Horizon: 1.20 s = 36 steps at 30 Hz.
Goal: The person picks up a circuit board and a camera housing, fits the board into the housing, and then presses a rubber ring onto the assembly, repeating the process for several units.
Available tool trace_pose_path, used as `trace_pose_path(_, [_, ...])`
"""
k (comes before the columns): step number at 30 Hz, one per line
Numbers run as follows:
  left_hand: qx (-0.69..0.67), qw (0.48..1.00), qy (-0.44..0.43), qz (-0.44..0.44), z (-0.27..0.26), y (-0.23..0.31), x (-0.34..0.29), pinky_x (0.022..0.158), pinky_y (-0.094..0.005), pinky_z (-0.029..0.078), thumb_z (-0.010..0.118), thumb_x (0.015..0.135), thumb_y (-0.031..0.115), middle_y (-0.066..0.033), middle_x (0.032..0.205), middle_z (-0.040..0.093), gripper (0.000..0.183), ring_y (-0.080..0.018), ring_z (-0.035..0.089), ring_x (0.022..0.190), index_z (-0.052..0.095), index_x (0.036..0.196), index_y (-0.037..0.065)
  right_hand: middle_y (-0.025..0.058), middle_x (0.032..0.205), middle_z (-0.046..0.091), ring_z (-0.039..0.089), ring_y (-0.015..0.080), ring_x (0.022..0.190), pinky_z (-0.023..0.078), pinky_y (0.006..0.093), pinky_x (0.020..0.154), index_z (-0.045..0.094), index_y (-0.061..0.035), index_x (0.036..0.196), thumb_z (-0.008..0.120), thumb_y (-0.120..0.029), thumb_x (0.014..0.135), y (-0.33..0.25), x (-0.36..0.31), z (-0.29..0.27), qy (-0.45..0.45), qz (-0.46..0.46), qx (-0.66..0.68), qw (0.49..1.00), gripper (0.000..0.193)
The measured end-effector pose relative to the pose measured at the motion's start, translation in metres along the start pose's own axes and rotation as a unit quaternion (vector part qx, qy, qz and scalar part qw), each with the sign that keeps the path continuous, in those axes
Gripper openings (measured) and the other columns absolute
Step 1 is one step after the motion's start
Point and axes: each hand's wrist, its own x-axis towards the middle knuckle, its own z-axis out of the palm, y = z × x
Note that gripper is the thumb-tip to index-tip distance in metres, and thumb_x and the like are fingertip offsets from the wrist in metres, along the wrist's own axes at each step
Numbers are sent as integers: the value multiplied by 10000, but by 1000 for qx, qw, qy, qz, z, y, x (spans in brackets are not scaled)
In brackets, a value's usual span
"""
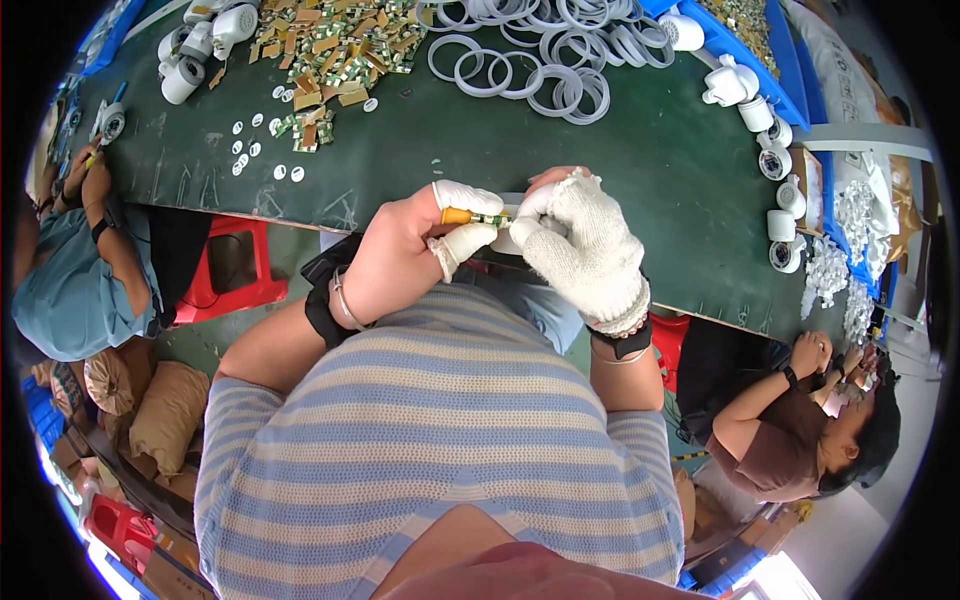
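Crowded workshop bench
A dark green worktable (620, 150) stood over a red plastic stool (232, 268); blue bins (790, 60) lined its edge.

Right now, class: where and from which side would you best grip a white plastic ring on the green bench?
Probably pinch the white ring across its thin band at the near edge, from above: it lies flat and its open centre leaves finger room.

bench: dark green worktable (640, 170) | far edge: white rings (540, 60), small circuit boards (330, 45) | left corner: white housings (205, 40) | right edge: white camera housings (775, 160) | left-centre: white discs (262, 150)
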Motion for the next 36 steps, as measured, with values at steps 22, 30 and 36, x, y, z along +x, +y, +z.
trace_pose_path(22, [-43, 999, 28, -14, 0, -1, 2, 762, -254, 578, 713, 984, 44, -62, 1066, 740, 240, -115, 707, 937, 651, 1212, 3, 78, 897, 655, 617, 222, 835, 492, 332, 773, 681, -44, 904, 767, -64, 822, -3, 8, -1, -42, 33, 8, 999, 120])
trace_pose_path(30, [-149, 987, 23, -50, -2, -5, 3, 788, -257, 583, 717, 981, 40, -64, 1095, 726, 252, -109, 697, 952, 631, 1215, 5, 96, 999, 656, 613, 189, 861, 499, 312, 777, 685, -30, 955, 729, -29, 849, -3, 2, 2, -24, 74, 62, 995, 115])
trace_pose_path(36, [-108, 993, 46, -17, 2, -8, -2, 810, -275, 592, 707, 990, 48, -67, 1099, 726, 243, -123, 704, 962, 625, 1215, 5, 98, 1021, 655, 623, 201, 909, 504, 318, 816, 684, -20, 972, 718, -40, 865, -5, 1, 5, -19, 81, 71, 994, 113])
